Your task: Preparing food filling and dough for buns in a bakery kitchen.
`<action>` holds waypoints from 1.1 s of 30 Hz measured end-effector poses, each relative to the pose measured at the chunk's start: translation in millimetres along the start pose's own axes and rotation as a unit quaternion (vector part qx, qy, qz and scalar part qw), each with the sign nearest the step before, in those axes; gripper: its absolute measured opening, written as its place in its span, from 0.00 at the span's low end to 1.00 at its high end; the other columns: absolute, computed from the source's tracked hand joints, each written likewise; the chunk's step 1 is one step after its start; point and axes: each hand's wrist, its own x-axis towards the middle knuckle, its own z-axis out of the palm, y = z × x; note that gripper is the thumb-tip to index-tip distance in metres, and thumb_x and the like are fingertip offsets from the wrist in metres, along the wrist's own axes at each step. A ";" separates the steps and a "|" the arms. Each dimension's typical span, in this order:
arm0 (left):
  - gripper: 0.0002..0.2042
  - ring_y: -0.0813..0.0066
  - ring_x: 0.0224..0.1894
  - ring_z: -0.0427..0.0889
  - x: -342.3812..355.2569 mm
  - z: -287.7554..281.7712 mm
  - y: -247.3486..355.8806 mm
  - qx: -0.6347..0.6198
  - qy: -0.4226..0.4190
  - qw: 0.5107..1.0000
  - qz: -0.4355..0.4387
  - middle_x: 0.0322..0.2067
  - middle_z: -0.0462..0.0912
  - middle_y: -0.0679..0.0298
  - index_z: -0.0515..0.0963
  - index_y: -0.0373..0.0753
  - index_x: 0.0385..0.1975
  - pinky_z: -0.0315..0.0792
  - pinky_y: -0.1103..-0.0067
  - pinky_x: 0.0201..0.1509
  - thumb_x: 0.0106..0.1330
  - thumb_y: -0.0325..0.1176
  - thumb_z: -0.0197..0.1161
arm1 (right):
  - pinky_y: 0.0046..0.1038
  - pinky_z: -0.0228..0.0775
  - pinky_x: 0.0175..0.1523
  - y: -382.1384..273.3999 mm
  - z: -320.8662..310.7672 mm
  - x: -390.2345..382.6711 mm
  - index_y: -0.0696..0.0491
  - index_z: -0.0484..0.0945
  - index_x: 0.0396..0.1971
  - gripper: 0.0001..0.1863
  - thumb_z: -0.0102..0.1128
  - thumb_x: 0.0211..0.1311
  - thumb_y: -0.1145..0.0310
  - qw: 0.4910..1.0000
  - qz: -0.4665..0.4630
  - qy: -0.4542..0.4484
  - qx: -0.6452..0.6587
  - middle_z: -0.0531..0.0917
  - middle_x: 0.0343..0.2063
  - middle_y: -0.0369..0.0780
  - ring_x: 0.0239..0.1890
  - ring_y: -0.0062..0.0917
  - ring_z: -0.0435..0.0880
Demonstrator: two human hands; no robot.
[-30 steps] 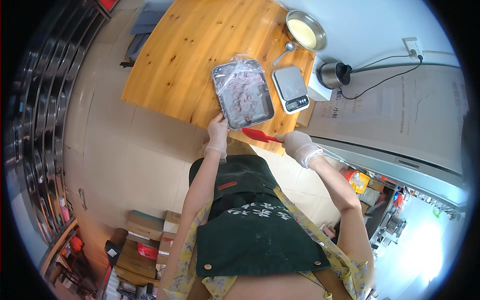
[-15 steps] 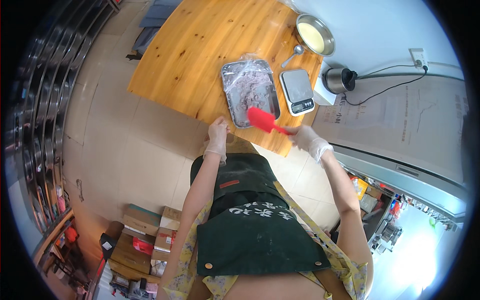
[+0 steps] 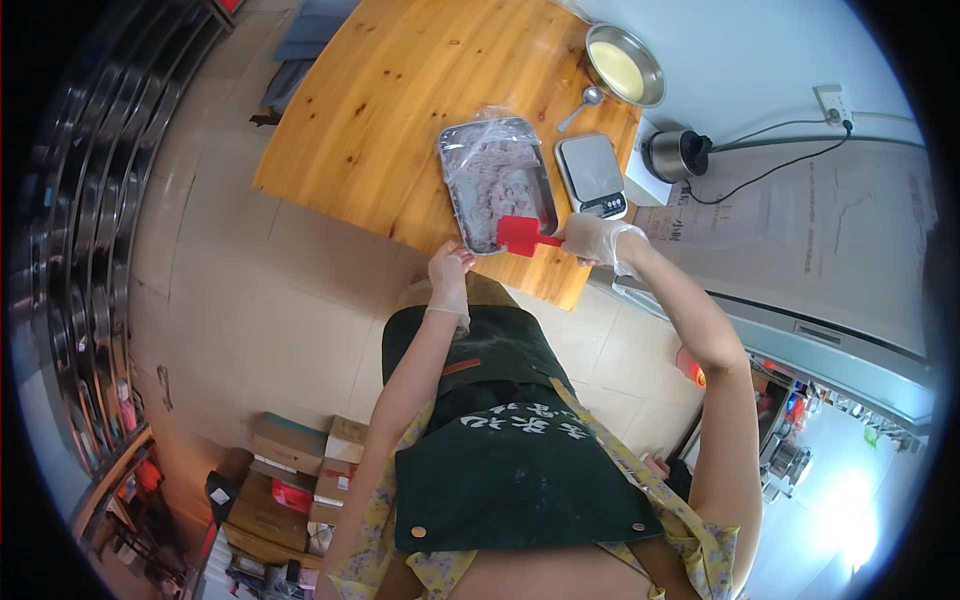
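Observation:
A rectangular metal tray (image 3: 548, 190) lies near the front edge of the wooden table. Inside is a lumpy, pale purplish-grey mash (image 3: 497, 180), and clear plastic film (image 3: 487, 130) is bunched over the far part. My gloved right hand (image 3: 594, 240) is closed round the handle of a red spatula (image 3: 518, 235), its broad blade over the tray's near right end. At the near left corner, my gloved left hand (image 3: 450, 268) has its fingers bent against the tray's rim, seemingly gripping it. Its fingertips are small and partly hidden.
Right of the tray stands a digital kitchen scale (image 3: 590, 168), with a metal spoon (image 3: 580, 108) beyond it. A steel bowl of pale yellow liquid (image 3: 617, 68) sits at the far right. A steel kettle (image 3: 676, 155) with a cord is by the wall. Cardboard boxes (image 3: 290, 443) stand lower left.
My right hand has moved up and left, and the spatula blade is now turned more level over the tray's near end. My left hand has shifted right, onto the tray's near corner.

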 end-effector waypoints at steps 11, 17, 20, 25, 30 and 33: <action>0.18 0.61 0.36 0.80 -10.8 -0.1 6.4 -0.031 0.009 0.999 -0.009 0.36 0.76 0.50 0.64 0.26 0.53 0.78 0.75 0.40 0.62 0.21 0.46 | 0.18 0.58 0.17 -45.3 52.8 -31.2 0.62 0.71 0.47 0.15 0.47 0.63 0.70 0.904 0.070 -0.048 0.420 0.72 0.17 0.34 0.13 0.15 0.66; 0.19 0.62 0.34 0.79 -12.0 -6.6 12.2 -0.030 0.017 0.999 -0.028 0.35 0.75 0.50 0.63 0.25 0.54 0.78 0.75 0.41 0.62 0.22 0.46 | 0.22 0.63 0.21 -34.5 75.8 -48.7 0.52 0.66 0.60 0.24 0.51 0.63 0.71 0.857 -0.004 0.118 0.502 0.71 0.18 0.37 0.16 0.20 0.71; 0.19 0.69 0.30 0.78 -16.5 -0.2 14.5 0.067 0.039 0.996 0.037 0.31 0.76 0.56 0.66 0.26 0.53 0.77 0.79 0.37 0.61 0.24 0.49 | 0.28 0.68 0.28 -11.9 109.9 -22.8 0.42 0.66 0.61 0.28 0.54 0.59 0.74 0.835 -0.143 0.510 0.151 0.70 0.19 0.41 0.20 0.29 0.74; 0.20 0.79 0.22 0.73 -18.6 18.9 14.0 0.273 0.022 0.943 0.188 0.24 0.74 0.65 0.71 0.29 0.52 0.70 0.84 0.27 0.58 0.24 0.56 | 0.30 0.68 0.32 30.3 165.0 43.4 0.38 0.66 0.60 0.28 0.51 0.59 0.76 0.858 0.002 0.510 0.060 0.70 0.22 0.43 0.24 0.32 0.74; 0.19 0.81 0.23 0.73 -8.8 8.5 11.8 0.330 0.011 0.923 0.199 0.24 0.73 0.65 0.71 0.30 0.52 0.70 0.84 0.26 0.59 0.22 0.56 | 0.31 0.68 0.34 20.8 174.9 49.2 0.38 0.64 0.61 0.29 0.50 0.60 0.76 0.832 -0.020 0.525 0.181 0.74 0.27 0.46 0.28 0.35 0.77; 0.17 0.81 0.24 0.73 -16.7 18.1 13.6 0.291 0.003 0.943 0.164 0.25 0.73 0.66 0.74 0.33 0.50 0.71 0.83 0.26 0.59 0.21 0.56 | 0.31 0.69 0.36 30.0 174.6 54.8 0.38 0.64 0.62 0.29 0.50 0.60 0.77 0.836 -0.022 0.513 0.192 0.75 0.27 0.47 0.29 0.36 0.77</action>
